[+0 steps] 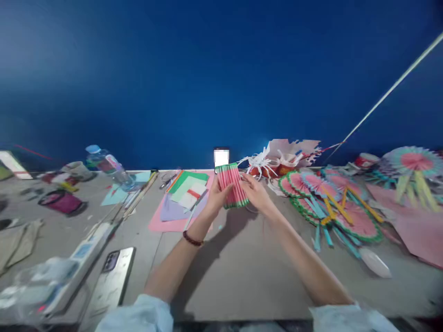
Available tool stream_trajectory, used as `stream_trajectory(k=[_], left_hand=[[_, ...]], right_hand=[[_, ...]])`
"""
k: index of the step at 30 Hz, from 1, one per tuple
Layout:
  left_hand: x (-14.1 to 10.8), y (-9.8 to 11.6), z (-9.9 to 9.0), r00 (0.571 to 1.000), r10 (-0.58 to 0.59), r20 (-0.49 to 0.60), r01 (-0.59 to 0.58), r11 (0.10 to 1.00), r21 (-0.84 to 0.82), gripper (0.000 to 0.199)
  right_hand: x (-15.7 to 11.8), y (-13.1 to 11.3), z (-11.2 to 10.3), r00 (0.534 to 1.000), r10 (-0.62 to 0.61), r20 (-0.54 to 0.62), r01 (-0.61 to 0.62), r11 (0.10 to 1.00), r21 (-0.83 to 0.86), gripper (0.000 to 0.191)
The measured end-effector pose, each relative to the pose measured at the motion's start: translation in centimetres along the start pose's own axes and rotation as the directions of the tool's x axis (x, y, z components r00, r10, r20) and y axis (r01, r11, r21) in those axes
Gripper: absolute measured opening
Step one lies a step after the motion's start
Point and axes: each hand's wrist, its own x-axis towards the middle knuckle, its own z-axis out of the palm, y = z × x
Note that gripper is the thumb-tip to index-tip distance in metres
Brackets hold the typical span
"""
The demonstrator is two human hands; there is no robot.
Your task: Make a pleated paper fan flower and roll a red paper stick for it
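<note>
Holding pleated pink-and-green paper [236,193] above the bench [270,272], squarely between left hand [217,195] and right hand [256,191], equally near both. Pinching opposite side edges in the fingers [227,189], with long axis along the folds, near upright (leaning slightly left at the top).

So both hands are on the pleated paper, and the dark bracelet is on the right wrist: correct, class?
One slip: the head view shows the dark bracelet on the left wrist, not the right. The left hand and right hand are indeed on the pleated paper.
</note>
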Motion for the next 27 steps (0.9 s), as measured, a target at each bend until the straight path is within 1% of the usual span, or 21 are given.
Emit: stream_trajectory(k=[2, 4, 6, 9, 11, 13, 15, 18, 22, 25, 27], left_hand=[[0.2, 0.3, -0.2, 1.0, 0.004, 0.006, -0.004, 1.0, -0.013, 0.05], [0.2, 0.6, -0.4, 1.0, 0.001, 0.011, -0.001, 1.0, -0.019, 0.048], [0.2, 0.7, -0.4, 1.0, -0.009, 0.019, 0.01, 1.0, -0.023, 0.047], [0.0, 0.8, -0.2, 1.0, -0.027, -0.005, 0.027, 1.0, 0.001, 0.044], [-0.2, 1.0, 0.1, 0.999, -0.028, -0.024, 0.028, 1.0, 0.004, 0.041], [-0.3, 1.2, 0.3, 0.999, -0.029, -0.032, 0.029, 1.0, 0.003, 0.039], [-0.4, 1.3, 0.4, 0.998, -0.049, -0.04, 0.05, 0.998, 0.026, 0.037], [-0.5, 1.4, 0.3, 0.993, -0.1, -0.055, 0.104, 0.992, 0.07, 0.031], [-0.3, 1.0, 0.0, 0.993, -0.111, -0.027, 0.112, 0.991, 0.072, 0.019], [-0.2, 0.6, -0.2, 0.995, -0.095, -0.039, 0.098, 0.991, 0.091, 0.017], [-0.1, 0.4, -0.3, 0.997, -0.075, -0.036, 0.078, 0.993, 0.09, 0.017]], right_hand=[[-0.4, -0.2, 0.3, 0.997, -0.062, 0.04, 0.061, 0.998, 0.011, 0.039], [-0.8, -0.4, 0.6, 0.992, -0.112, 0.052, 0.112, 0.994, 0.006, 0.038], [-1.2, -0.4, 0.9, 0.988, -0.149, 0.035, 0.149, 0.989, -0.015, 0.038], [-1.7, -0.2, 1.5, 0.98, -0.2, -0.006, 0.198, 0.975, -0.1, 0.036], [-1.9, 0.0, 1.9, 0.965, -0.261, -0.027, 0.254, 0.954, -0.162, 0.036], [-2.1, 0.0, 2.2, 0.94, -0.339, -0.045, 0.322, 0.922, -0.217, 0.035], [-2.2, -0.1, 2.4, 0.92, -0.389, -0.05, 0.363, 0.891, -0.272, 0.032], [-2.3, -0.4, 2.3, 0.916, -0.399, -0.03, 0.368, 0.869, -0.33, 0.031], [-2.1, -0.4, 1.9, 0.912, -0.409, -0.024, 0.378, 0.862, -0.337, 0.038], [-1.7, -0.1, 1.8, 0.915, -0.4, -0.053, 0.369, 0.882, -0.295, 0.035], [-1.5, 0.2, 1.8, 0.934, -0.349, -0.069, 0.328, 0.92, -0.214, 0.035]])
